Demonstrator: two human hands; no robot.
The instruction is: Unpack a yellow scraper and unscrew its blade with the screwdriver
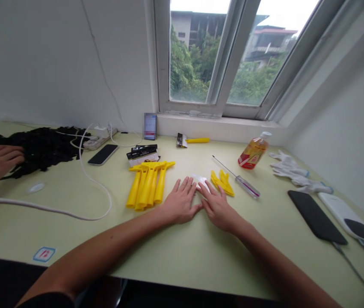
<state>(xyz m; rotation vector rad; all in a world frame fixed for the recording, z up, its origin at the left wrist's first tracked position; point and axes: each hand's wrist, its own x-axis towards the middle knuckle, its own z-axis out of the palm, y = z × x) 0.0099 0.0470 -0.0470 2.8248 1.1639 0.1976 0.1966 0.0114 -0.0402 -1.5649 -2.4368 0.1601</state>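
On the pale green surface, just right of the yellow plastic tools, my right grip lies open and flat, fingertips resting on a small white piece whose long axis seems to slant toward the window; my left grip, equally open, holds nothing and sits just beside it, fingers spread

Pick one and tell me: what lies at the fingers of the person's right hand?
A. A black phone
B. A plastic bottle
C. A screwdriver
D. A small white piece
D: the small white piece lies right at the fingers of the right hand.
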